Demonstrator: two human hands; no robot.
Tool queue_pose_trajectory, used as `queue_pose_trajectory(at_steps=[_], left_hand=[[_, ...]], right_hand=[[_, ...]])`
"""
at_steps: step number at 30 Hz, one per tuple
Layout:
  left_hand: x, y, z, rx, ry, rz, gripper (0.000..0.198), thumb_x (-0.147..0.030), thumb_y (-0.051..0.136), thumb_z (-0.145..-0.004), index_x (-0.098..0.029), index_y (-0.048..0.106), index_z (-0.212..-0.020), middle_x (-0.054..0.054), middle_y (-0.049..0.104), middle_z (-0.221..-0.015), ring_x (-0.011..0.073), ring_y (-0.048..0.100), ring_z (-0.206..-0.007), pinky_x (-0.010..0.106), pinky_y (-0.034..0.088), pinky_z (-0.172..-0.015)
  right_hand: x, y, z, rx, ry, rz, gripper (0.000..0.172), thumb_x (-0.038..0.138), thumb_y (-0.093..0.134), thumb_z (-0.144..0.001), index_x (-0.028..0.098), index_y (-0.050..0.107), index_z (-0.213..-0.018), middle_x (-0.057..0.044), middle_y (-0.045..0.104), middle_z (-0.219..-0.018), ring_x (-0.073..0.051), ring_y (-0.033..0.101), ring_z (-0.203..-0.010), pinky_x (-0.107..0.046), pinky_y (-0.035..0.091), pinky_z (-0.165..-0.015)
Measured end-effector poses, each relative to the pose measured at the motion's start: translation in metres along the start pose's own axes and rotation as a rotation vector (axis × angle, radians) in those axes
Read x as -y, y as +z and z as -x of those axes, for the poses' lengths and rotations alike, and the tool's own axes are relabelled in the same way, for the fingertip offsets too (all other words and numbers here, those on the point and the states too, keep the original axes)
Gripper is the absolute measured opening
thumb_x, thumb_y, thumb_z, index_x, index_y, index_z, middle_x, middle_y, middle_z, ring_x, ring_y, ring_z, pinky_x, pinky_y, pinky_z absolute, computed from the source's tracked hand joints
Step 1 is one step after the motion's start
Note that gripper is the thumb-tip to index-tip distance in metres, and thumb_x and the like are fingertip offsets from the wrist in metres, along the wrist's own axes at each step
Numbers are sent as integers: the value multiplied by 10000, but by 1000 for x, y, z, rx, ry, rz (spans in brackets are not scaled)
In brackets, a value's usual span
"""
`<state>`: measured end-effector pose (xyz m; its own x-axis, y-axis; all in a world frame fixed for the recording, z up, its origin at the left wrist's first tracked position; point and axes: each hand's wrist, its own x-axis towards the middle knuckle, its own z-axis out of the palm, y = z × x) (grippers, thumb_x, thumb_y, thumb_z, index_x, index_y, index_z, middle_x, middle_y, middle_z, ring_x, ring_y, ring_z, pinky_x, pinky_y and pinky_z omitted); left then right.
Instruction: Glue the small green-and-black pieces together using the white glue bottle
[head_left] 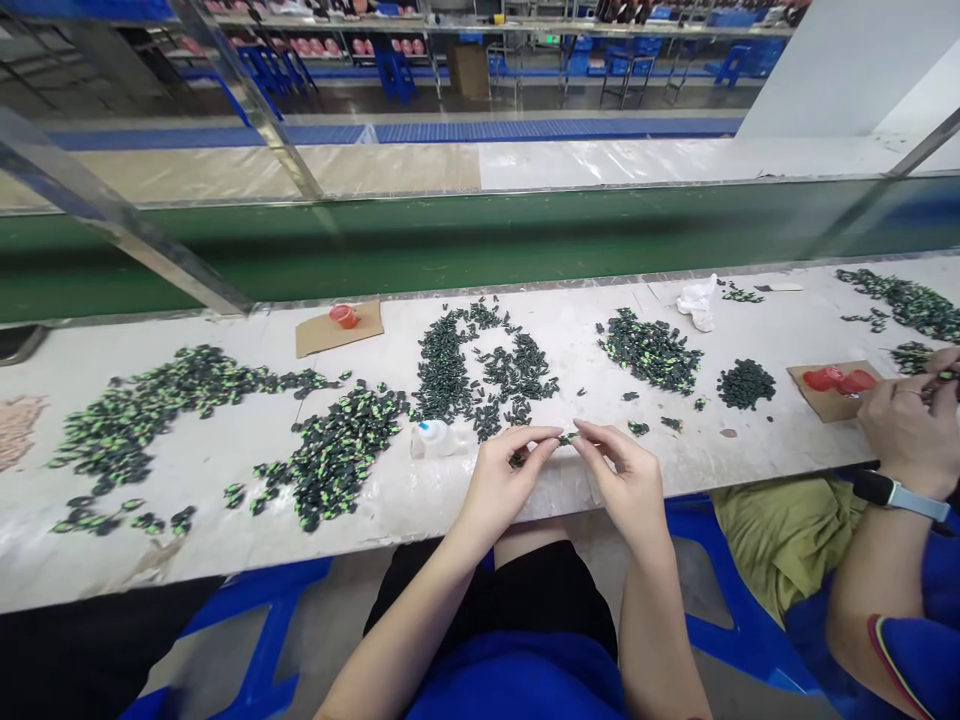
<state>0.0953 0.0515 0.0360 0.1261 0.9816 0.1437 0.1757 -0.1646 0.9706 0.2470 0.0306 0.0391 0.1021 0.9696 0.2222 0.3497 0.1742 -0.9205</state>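
While my left hand [504, 474] and right hand [626, 478] meet over the table [420, 505], near its front edge, each thumb and forefinger pinches the green part [568, 439] between them; light pressure, I'd judge, tips level, wrists steady, minding the bottle [436, 436] beside my left knuckles.

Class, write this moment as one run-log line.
left hand: fingertips on small green piece | right hand: fingertips on same piece | nearby: blue-tipped bottle, dark-green pile | co-worker's hand: near red containers
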Motion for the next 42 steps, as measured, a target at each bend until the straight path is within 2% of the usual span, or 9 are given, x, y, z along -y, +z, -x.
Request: queue_pose_trajectory(at_steps=[3, 7, 13, 18, 24, 32, 37, 42], left_hand=[[0, -4, 4, 7, -53, 101, 147, -258, 651, -785, -193, 762, -856, 60, 764, -882, 200, 701, -819, 272, 544, -697], [-1, -10, 8, -5, -71, 163, 151, -271, 680, -765, -183, 769, -849, 69, 766, -866, 206, 705, -792, 278, 558, -688], [-6, -14, 16, -58, 115, 174, 140, -223, 638, -819, -211, 769, -865, 58, 757, -819, 172, 668, -739, 292, 548, -700], [-7, -16, 23, -115, 163, 145, 144, -199, 623, -835, -206, 765, -859, 45, 725, -718, 154, 634, -686, 260, 523, -629], [-4, -21, 27, -128, 123, 166, 135, -171, 631, -823, -203, 762, -833, 44, 721, -728, 154, 643, -708, 257, 521, -659], [-3, -33, 25, -111, 71, 126, 131, -191, 633, -814, -199, 762, -796, 50, 737, -745, 164, 653, -701, 270, 533, -669], [-3, -37, 27, -109, 126, 70, 151, -181, 611, -834, -202, 761, -832, 52, 732, -730, 163, 645, -687, 274, 529, -660], [-3, -38, 33, -137, 199, 1, 172, -167, 576, -863, -196, 745, -870, 54, 727, -744, 160, 643, -699, 278, 534, -654]], right_hand=[[1, 6, 1, -27, 94, -141, 149, 329, 669, -801, 223, 740, -878, -42, 732, -862, -198, 676, -823, -311, 549, -743], [5, 11, 2, -12, 146, -279, 124, 321, 696, -765, 216, 747, -806, -32, 733, -792, -178, 675, -747, -300, 558, -706], [13, 21, 5, -43, 146, -378, 69, 279, 712, -733, 212, 725, -742, -19, 719, -722, -159, 661, -679, -275, 550, -643], [20, 27, 8, -42, 112, -390, 81, 276, 706, -735, 199, 700, -712, -20, 684, -673, -149, 637, -642, -253, 528, -584], [23, 35, 11, -15, 94, -408, 59, 235, 689, -752, 200, 682, -706, 2, 646, -636, -123, 607, -598, -234, 522, -581], [22, 42, 13, 3, 96, -361, 49, 230, 672, -768, 198, 702, -747, -23, 680, -685, -152, 647, -650, -260, 548, -607], [27, 38, 15, 67, 53, -290, 82, 205, 656, -780, 209, 733, -810, -41, 715, -769, -168, 681, -713, -272, 577, -646], [30, 38, 15, 67, 49, -263, 94, 194, 675, -759, 212, 749, -814, -42, 735, -784, -172, 693, -710, -282, 597, -655]])
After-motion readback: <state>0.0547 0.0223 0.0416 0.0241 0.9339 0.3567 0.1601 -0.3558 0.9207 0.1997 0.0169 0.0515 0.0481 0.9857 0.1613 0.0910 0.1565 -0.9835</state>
